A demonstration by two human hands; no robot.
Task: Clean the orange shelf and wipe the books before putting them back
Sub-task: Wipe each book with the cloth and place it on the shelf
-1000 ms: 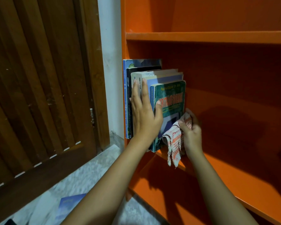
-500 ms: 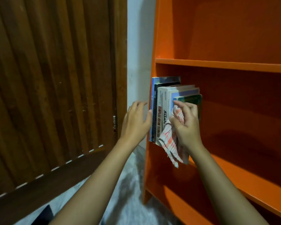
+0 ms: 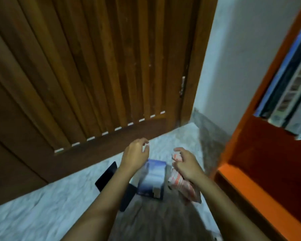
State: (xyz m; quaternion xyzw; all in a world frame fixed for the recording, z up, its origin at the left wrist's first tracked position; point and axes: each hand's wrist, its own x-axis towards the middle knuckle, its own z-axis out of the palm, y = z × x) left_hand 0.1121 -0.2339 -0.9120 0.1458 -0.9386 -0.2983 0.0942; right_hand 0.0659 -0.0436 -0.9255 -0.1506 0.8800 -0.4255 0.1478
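Left hand: the left hand (image 3: 135, 153) is over the floor, just above the top end of the blue book. Its fingers are bent a little and loose. It holds nothing.
Right hand: the right hand (image 3: 187, 166) is next to the left one, closer to the shelf. Its fingers are curled round the cloth and grip it.
Cloth: the cloth (image 3: 181, 184) is red and white. It is bunched up and hangs out under the right hand, just beside the blue book.
Blue book: the blue book (image 3: 153, 180) lies flat on the floor between the two arms. The picture is too blurry to read the cover.
Dark flat thing: a dark flat thing (image 3: 105, 177) lies on the floor, partly under the left arm. I cannot tell if it is a book.
Orange shelf: the orange shelf (image 3: 247, 178) stands on the right, well apart from the blue book.
Books: a row of books (image 3: 285, 94) stands on a board of the shelf, pushed against its left side.
Door: a brown wooden door (image 3: 94, 66) fills the back.
Wall: a white wall (image 3: 233, 58) is between the door and the shelf.
Floor: the floor (image 3: 42, 206) is pale and looks like stone.
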